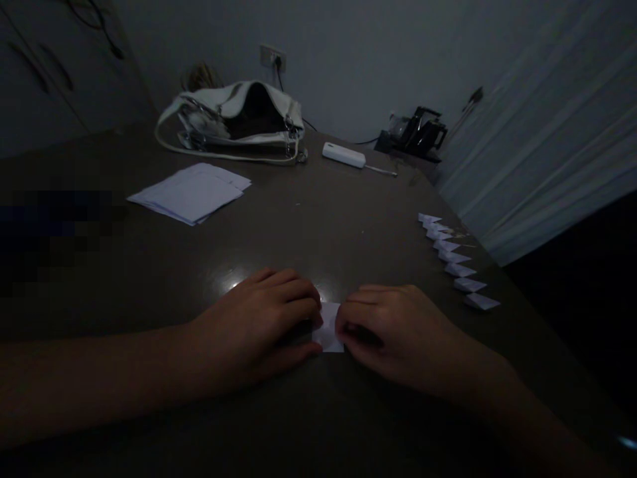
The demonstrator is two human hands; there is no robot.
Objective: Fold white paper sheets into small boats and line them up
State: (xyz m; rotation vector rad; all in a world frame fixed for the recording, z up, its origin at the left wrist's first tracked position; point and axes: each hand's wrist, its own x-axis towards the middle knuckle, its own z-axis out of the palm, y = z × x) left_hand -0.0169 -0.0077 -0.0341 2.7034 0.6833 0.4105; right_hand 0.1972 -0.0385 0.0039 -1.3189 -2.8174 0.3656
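A small piece of white paper (329,328) lies on the brown table near its front, between my hands. My left hand (271,318) rests over the paper's left edge, with fingers bent and thumb tip on its lower left corner. On the opposite edge, my right hand (393,325) pinches the paper between thumb and curled fingers. Both hands cover the paper's sides, so only its middle shows. To the right stands a row of several folded paper pieces (458,269), pointed and alike. A stack of white paper sheets (194,192) lies at the back left.
An open white handbag (239,119) stands by the wall. A white oblong device (343,155) with a strap lies right of it. Past the table's far right corner is a black kettle-like appliance (423,133). A pale curtain (542,126) hangs along the right side.
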